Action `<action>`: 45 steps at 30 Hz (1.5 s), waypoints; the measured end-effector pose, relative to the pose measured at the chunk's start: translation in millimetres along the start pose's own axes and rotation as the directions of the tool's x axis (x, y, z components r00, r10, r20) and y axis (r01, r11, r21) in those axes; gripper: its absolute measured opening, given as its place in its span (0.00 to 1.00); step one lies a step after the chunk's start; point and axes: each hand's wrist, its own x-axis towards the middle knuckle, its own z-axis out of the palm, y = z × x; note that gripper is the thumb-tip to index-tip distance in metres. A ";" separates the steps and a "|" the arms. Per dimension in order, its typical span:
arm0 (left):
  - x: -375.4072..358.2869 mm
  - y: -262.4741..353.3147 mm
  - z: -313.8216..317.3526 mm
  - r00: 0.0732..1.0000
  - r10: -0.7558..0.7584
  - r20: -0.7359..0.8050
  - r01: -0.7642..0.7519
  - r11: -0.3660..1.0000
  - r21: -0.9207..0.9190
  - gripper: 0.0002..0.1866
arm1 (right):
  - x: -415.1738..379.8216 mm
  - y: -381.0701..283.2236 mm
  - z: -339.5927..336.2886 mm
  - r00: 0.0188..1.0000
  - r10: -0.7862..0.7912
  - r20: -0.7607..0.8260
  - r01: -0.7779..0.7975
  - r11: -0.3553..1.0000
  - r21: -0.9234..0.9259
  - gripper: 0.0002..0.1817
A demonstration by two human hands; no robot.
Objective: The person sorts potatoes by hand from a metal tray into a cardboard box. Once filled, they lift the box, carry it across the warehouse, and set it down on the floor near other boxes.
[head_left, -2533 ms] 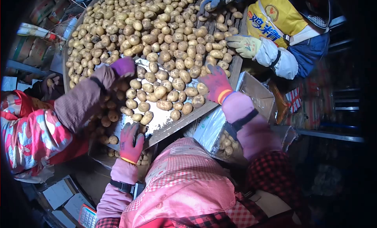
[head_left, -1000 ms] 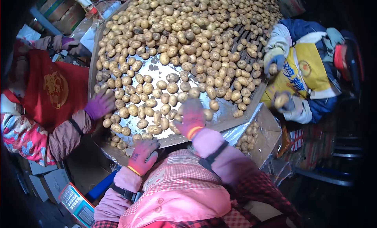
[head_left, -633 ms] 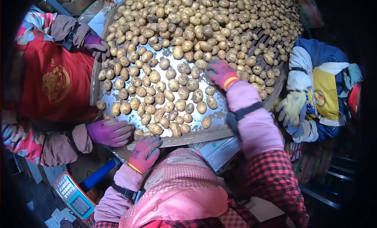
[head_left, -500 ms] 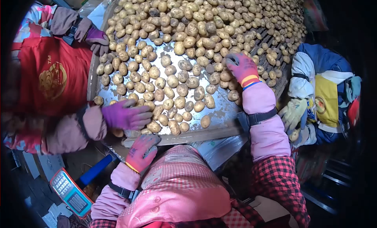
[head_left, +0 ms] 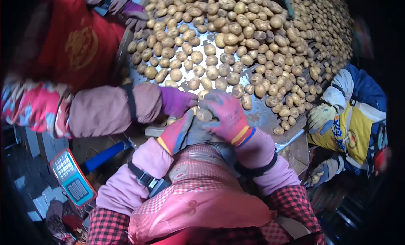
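My right hand [head_left: 228, 116], in a pink and grey glove, curves over the front edge of the sorting table, its fingers and thumb around a potato [head_left: 204, 114]. Beside it my left hand [head_left: 178, 130], gloved in pink and grey, has its fingers stretched towards the same potato; whether they touch it is hard to tell. A co-worker's purple-gloved hand [head_left: 179, 100] reaches in just behind my left hand. Loose potatoes [head_left: 211, 71] lie on the metal tabletop [head_left: 198, 37] beyond both hands.
A large heap of potatoes [head_left: 253, 23] covers the back and right. At left a co-worker in a red apron [head_left: 80, 46] leans in; another person in a yellow apron [head_left: 344, 127] is at right. A scale keypad [head_left: 72, 177] stands lower left, by a blue bar [head_left: 105, 156].
My right hand has come from the heap at right to the front edge, beside my left hand. My left hand has shifted right and up. The co-worker's purple-gloved hand has moved right; the view has shifted.
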 end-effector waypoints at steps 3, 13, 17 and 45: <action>-6.3 0.2 3.5 0.998 -0.027 0.057 0.027 1.000 0.013 0.31 | -12.0 -22.9 1.6 0.989 0.088 0.118 -0.091 0.996 0.021 0.36; -44.3 -19.2 -5.0 0.909 -0.024 0.416 -0.363 0.442 0.820 0.25 | -46.6 -67.7 12.7 0.910 0.076 0.408 -0.021 0.990 -0.137 0.26; -62.2 -53.0 -15.5 0.951 -0.309 0.028 0.288 0.912 0.294 0.31 | -55.0 -84.3 21.9 0.848 0.087 0.523 -0.058 0.996 -0.072 0.21; -102.2 -163.3 -56.3 0.999 0.034 -0.018 -0.032 0.994 0.102 0.17 | -127.4 -86.1 104.6 0.731 0.586 0.349 -0.657 0.743 0.126 0.17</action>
